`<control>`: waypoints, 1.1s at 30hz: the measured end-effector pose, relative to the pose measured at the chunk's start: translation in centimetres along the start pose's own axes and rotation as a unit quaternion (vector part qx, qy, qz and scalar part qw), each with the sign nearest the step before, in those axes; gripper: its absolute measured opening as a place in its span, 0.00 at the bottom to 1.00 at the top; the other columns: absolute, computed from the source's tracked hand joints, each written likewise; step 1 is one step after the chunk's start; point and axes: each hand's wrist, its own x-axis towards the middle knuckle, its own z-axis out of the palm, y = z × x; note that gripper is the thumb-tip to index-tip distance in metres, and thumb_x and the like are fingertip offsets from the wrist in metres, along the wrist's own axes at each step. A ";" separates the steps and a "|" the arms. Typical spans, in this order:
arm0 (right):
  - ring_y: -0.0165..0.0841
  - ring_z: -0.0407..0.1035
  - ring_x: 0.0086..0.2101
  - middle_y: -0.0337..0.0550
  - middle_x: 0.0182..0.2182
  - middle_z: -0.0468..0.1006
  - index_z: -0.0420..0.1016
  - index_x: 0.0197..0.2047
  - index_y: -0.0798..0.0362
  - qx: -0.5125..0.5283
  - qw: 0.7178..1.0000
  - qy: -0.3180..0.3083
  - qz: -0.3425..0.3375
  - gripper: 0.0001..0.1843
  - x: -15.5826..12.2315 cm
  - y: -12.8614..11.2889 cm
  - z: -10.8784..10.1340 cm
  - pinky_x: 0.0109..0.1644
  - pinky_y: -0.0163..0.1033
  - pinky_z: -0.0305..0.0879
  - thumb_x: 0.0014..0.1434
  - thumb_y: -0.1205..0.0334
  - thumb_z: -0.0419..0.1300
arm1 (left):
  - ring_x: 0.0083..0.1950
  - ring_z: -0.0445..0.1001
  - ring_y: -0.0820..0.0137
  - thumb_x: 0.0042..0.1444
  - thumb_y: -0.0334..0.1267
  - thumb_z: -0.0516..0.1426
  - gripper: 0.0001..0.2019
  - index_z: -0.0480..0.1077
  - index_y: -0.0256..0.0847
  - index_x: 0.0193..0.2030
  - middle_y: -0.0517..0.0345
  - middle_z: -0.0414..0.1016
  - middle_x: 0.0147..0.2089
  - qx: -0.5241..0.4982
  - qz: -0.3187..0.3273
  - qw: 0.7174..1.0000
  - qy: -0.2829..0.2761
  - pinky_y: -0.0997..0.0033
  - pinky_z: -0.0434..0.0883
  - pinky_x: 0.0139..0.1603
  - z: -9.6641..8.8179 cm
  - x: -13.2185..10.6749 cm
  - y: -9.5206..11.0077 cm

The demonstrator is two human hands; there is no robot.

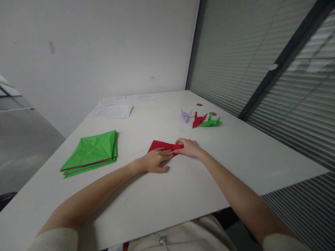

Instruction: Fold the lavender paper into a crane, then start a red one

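Note:
A folded sheet of red origami paper (161, 144) lies on the white table in front of me. Flat across its near edge rests my left hand (156, 160), fingers stretched out and thumb apart. At the paper's right end, my right hand (188, 147) pinches a part of it between thumb and curled fingers. That right end is partly covered by both hands, so its fold cannot be made out fully.
To the left sits a stack of creased green paper sheets (96, 150) with red edges between. Purple (186, 115), red (199, 120) and green (211, 121) paper cranes stand at the back right. Printed papers (115, 111) lie at the far left, near the wall.

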 end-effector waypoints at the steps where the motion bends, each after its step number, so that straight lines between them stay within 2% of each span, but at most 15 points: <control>1: 0.48 0.70 0.46 0.45 0.42 0.79 0.71 0.45 0.45 0.000 1.000 0.001 0.003 0.25 0.0 0.0 0.1 0.51 0.53 0.56 0.47 0.40 0.63 | 0.65 0.63 0.57 0.57 0.43 0.55 0.26 0.64 0.32 0.61 0.40 0.62 0.64 -0.001 0.000 1.000 0.001 0.56 0.57 0.67 0.0 0.0 0.0; 8: 0.48 0.69 0.47 0.45 0.44 0.79 0.71 0.46 0.44 -0.004 1.000 -0.011 0.002 0.26 0.0 0.0 -0.2 0.52 0.54 0.55 0.47 0.40 0.63 | 0.64 0.64 0.57 0.56 0.42 0.55 0.26 0.65 0.32 0.60 0.40 0.63 0.63 -0.011 0.004 1.000 0.012 0.54 0.57 0.67 -0.1 0.0 0.1; 11: 0.49 0.68 0.48 0.45 0.44 0.78 0.70 0.48 0.43 0.000 1.000 -0.027 -0.010 0.29 -0.2 0.0 -0.4 0.52 0.54 0.55 0.44 0.41 0.65 | 0.65 0.63 0.57 0.56 0.42 0.56 0.26 0.64 0.34 0.60 0.41 0.62 0.64 -0.012 0.001 1.000 0.011 0.53 0.58 0.67 -0.1 0.0 0.0; 21: 0.54 0.63 0.50 0.51 0.49 0.72 0.68 0.53 0.42 -0.044 0.999 -0.016 -0.016 0.39 -0.2 0.0 0.2 0.52 0.55 0.56 0.39 0.36 0.66 | 0.65 0.63 0.58 0.56 0.43 0.55 0.26 0.64 0.35 0.61 0.42 0.62 0.65 -0.003 0.003 1.000 0.010 0.54 0.58 0.67 0.0 0.0 0.0; 27: 0.53 0.61 0.52 0.52 0.51 0.69 0.66 0.55 0.42 -0.049 0.998 -0.014 0.023 0.42 0.2 0.4 0.4 0.52 0.53 0.56 0.37 0.36 0.67 | 0.65 0.63 0.57 0.56 0.43 0.56 0.26 0.64 0.35 0.61 0.41 0.62 0.64 -0.003 0.006 1.000 -0.001 0.54 0.58 0.66 -0.2 0.1 0.1; 33: 0.53 0.60 0.53 0.53 0.51 0.68 0.65 0.56 0.42 -0.048 0.997 -0.029 0.052 0.41 0.2 0.7 -0.6 0.53 0.53 0.56 0.40 0.39 0.68 | 0.65 0.62 0.58 0.56 0.43 0.55 0.26 0.64 0.36 0.61 0.42 0.62 0.65 -0.001 0.003 1.000 0.000 0.53 0.58 0.66 -0.1 0.0 0.0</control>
